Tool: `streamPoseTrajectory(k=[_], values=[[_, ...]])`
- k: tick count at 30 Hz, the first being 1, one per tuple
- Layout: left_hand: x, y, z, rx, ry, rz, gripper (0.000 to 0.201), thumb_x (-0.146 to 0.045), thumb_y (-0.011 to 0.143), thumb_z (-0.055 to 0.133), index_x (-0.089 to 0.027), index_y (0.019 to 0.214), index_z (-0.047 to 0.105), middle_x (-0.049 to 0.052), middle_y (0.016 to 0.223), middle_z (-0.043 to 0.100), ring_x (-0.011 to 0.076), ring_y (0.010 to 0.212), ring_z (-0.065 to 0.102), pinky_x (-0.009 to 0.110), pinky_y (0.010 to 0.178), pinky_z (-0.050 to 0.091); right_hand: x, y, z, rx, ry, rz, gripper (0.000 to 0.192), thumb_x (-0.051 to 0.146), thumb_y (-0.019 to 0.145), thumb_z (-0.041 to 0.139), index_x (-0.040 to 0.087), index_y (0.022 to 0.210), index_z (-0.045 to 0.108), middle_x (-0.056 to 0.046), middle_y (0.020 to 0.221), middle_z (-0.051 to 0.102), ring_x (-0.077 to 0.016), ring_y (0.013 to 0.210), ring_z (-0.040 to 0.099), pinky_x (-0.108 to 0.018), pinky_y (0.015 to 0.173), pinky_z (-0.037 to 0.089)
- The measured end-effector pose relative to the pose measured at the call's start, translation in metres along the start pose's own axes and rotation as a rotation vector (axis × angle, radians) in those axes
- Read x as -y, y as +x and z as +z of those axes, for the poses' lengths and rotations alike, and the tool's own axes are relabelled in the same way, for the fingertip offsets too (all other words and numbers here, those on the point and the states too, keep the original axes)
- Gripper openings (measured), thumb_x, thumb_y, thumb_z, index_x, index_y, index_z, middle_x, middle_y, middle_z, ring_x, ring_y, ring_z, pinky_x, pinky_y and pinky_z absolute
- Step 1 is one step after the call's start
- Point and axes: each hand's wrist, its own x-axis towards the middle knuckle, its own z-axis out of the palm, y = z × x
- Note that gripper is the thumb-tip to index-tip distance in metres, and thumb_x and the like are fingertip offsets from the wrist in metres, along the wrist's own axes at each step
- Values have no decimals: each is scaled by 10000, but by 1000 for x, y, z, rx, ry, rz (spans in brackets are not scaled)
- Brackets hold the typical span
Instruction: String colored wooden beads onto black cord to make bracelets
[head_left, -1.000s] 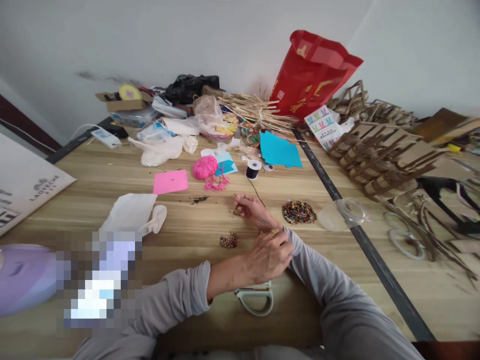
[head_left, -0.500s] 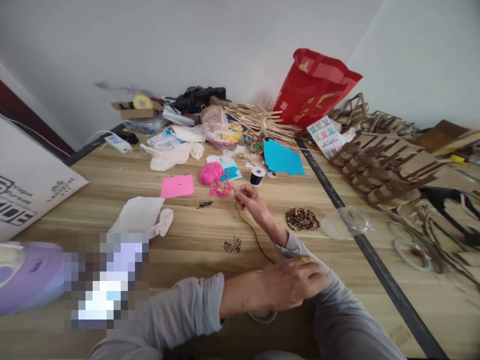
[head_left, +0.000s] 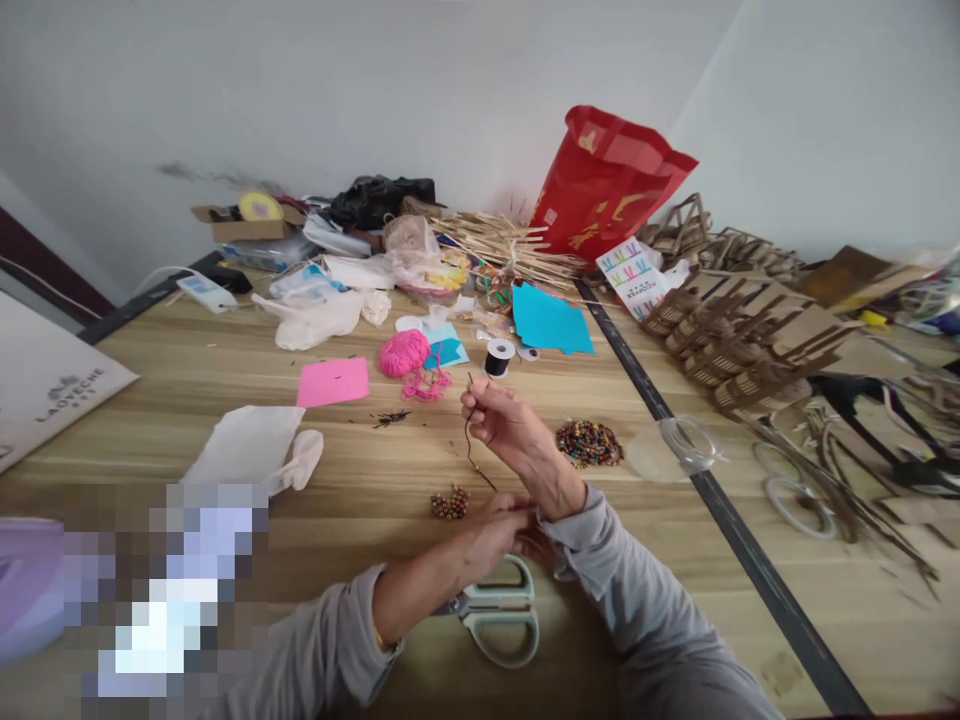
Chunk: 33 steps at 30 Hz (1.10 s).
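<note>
My right hand (head_left: 499, 420) is raised above the wooden table (head_left: 375, 500), pinching the upper end of a thin dark cord (head_left: 471, 445). The cord curves down to my left hand (head_left: 499, 535), which rests low on the table and grips its lower end. A small cluster of strung coloured beads (head_left: 450, 503) lies just left of my left hand. A pile of loose coloured beads (head_left: 589, 443) sits to the right of my right hand. Pale green scissors (head_left: 499, 612) lie under my left wrist.
A black thread spool (head_left: 499, 357), pink yarn ball (head_left: 405, 353), pink paper (head_left: 334, 382) and blue paper (head_left: 549, 322) lie further back. A clear jar (head_left: 675, 448) lies on its side at the right. A red bag (head_left: 604, 185), stick bundles and wooden frames (head_left: 757, 330) crowd the far side.
My left hand has moved back toward the middle, near the bead cluster, uncovering the scissors. My right hand has come nearer and lifted, so the cord between the hands is shorter.
</note>
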Motion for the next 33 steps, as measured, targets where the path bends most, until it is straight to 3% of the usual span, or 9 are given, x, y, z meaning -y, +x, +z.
streamPoseTrajectory(k=[3,6,11,14,18,21,26,30,33], values=[[8,6,6,52,40,-32,186,-277,580,652,-111,661,645,22,594,606,126,531,541,289,624,459,4,-10,7,-3,41,23,201,214,698,752,161,744,564,38,674,550,-39,510,429,-129,407,317],[17,13,12,46,170,-10,203,-254,596,614,-115,730,677,33,658,651,139,546,540,291,603,459,8,-17,11,-7,47,26,208,210,698,752,167,745,554,40,674,551,-39,506,426,-132,404,311],[18,19,25,2,540,246,314,-143,621,595,-138,921,691,71,999,710,247,929,597,325,817,473,7,-15,17,26,-91,-45,247,293,685,758,173,740,549,41,671,551,-40,493,427,-144,407,320],[7,9,23,50,715,333,282,-114,675,566,-137,926,692,73,1006,715,246,929,608,319,802,479,6,-16,17,26,-373,-154,232,358,727,721,185,770,572,33,669,571,-61,508,458,-174,442,366],[-17,-19,-2,43,960,287,142,-157,744,558,-148,738,700,30,689,695,170,662,601,252,646,450,17,-32,2,-20,-762,-355,188,360,777,691,193,783,604,14,664,581,-111,603,513,-241,570,434],[-34,-36,-30,-20,1004,331,155,-188,780,555,-135,727,690,25,671,671,140,625,569,220,600,422,31,-49,-18,-69,-811,-401,173,357,813,666,197,827,601,-15,701,623,-148,662,566,-287,632,461],[-44,-46,-72,-357,1077,490,175,-223,851,514,-147,808,666,59,840,674,183,833,603,297,802,462,46,-68,-47,-45,-837,-314,149,325,799,687,194,834,625,-1,636,609,-133,560,559,-273,557,453],[-35,-48,-88,-310,1186,535,263,-151,815,569,-154,1074,618,108,1177,592,222,1137,521,382,1015,389,35,-66,-60,53,-841,-184,192,320,751,729,181,852,645,8,633,603,-122,533,558,-255,525,449],[-31,-52,-88,-281,1346,518,417,-100,732,658,-179,1137,592,93,1186,561,239,1168,483,418,1039,373,10,-59,-66,144,-936,-64,196,353,790,683,167,804,623,12,604,587,-111,505,532,-230,486,411]])
